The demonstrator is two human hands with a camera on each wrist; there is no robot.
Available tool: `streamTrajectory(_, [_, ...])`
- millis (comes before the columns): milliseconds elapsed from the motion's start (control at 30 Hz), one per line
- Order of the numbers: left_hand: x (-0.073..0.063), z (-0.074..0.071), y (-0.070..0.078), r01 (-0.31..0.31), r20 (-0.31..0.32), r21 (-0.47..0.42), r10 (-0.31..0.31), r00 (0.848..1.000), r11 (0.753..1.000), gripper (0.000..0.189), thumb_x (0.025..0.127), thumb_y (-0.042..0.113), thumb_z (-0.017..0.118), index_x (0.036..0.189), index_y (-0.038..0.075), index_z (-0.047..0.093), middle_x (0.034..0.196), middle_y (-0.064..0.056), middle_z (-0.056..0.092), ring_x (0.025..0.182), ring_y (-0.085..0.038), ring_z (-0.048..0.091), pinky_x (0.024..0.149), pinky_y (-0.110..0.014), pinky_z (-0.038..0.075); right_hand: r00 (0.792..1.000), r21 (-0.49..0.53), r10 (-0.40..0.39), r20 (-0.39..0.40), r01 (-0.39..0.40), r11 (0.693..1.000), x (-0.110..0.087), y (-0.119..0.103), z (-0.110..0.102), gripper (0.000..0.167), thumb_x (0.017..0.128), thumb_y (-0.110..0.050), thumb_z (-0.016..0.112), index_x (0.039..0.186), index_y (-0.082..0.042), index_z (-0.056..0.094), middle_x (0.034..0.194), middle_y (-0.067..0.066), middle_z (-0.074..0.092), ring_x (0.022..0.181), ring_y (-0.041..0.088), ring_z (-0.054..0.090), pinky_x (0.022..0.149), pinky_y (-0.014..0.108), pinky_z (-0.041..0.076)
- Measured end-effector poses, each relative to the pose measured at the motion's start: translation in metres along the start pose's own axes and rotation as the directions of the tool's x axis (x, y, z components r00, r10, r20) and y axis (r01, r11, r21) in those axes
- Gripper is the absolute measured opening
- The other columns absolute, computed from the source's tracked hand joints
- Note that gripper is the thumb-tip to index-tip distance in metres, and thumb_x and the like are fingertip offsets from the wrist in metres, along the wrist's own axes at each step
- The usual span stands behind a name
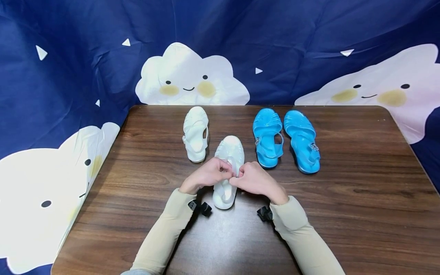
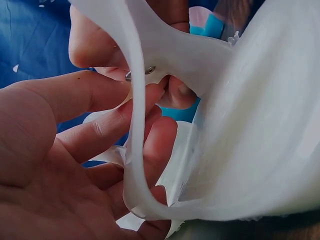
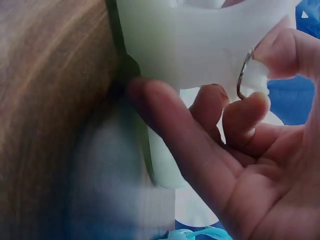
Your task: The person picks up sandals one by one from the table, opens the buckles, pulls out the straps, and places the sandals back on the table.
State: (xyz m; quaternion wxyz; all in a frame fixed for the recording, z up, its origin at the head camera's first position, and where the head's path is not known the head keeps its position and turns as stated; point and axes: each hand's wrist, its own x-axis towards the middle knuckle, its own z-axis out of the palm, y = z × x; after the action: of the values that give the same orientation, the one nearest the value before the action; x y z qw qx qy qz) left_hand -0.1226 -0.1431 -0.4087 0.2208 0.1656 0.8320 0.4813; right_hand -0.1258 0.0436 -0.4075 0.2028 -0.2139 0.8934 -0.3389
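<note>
On the dark brown wood-grain counter [image 1: 361, 214], a glossy white plastic closed-toe sandal [image 1: 231, 149] sits centrally, directly in front of the person, under both hands. Toe points away, heel toward the person; long axis runs nearly straight out, leaning slightly right at the toe. Second sandal of the same white plastic [image 1: 196, 133] lies farther off and left, apart. Pair of shiny blue plastic sandals [image 1: 268, 124] lies off to the right, also apart.

Left hand [image 1: 207, 173] comes in from the left, right hand [image 1: 258, 179] from the right; they meet over the middle of the shoe, a bit right of its midline. Neither clearly nearer: both at the strap. Left hand grasping, thumb and finger pinching the strap; right hand grasping too, fingertips pinching the strap end by the buckle.

Translucent white plastic strap [image 3: 210, 50] crosses the shoe between the hands. Small curved metal buckle [image 3: 241, 77] is right at the right fingertips. Key relation, likely: strap end against buckle, between both pinches. Whether it's fastened, can't tell.
</note>
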Motion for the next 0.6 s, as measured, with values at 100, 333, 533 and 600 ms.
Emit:
streamTrajectory(100, [0.0,0.0,0.0,-0.003,-0.007,0.009,0.003,1.0,1.0,0.014,0.086,0.004,0.06,0.08,0.0,0.072,0.079,0.002,0.06,0.073,-0.007,0.049,0.062,-0.016,0.039,0.999,0.026,-0.034,0.027,0.033,0.999,-0.001,0.002,-0.003,0.025,0.077,-0.026,0.062,0.057,-0.015,0.052,0.049,-0.008,0.046,0.046,0.008,0.045,0.049,0.023,0.036])
streamTrajectory(333, [-0.002,-0.001,0.0,0.007,-0.009,0.004,-0.007,1.0,1.0,0.014,0.085,0.005,0.061,0.08,-0.002,0.072,0.077,0.004,0.057,0.071,-0.006,0.046,0.059,-0.016,0.036,0.982,0.116,-0.136,0.13,0.121,0.986,-0.005,0.01,-0.014,0.015,0.082,-0.022,0.065,0.07,-0.013,0.065,0.058,-0.006,0.059,0.052,0.009,0.053,0.053,0.025,0.044])
streamTrajectory(533, [-0.002,-0.001,0.002,0.021,-0.017,-0.017,-0.022,1.0,1.0,0.013,0.085,0.004,0.061,0.082,-0.001,0.073,0.077,0.005,0.058,0.073,-0.007,0.046,0.06,-0.015,0.036,0.977,0.103,-0.187,0.107,0.176,0.979,-0.005,0.01,-0.016,0.013,0.08,-0.02,0.068,0.068,-0.014,0.065,0.056,-0.007,0.058,0.049,0.008,0.052,0.052,0.023,0.043])
streamTrajectory(600, [-0.002,-0.001,0.002,0.023,-0.018,-0.02,-0.023,1.0,1.0,0.013,0.085,0.004,0.06,0.083,-0.002,0.072,0.077,0.005,0.058,0.073,-0.007,0.046,0.06,-0.016,0.035,0.978,0.07,-0.193,0.079,0.187,0.98,-0.004,0.008,-0.014,0.012,0.076,-0.019,0.067,0.066,-0.015,0.063,0.054,-0.007,0.056,0.048,0.008,0.051,0.052,0.023,0.042])
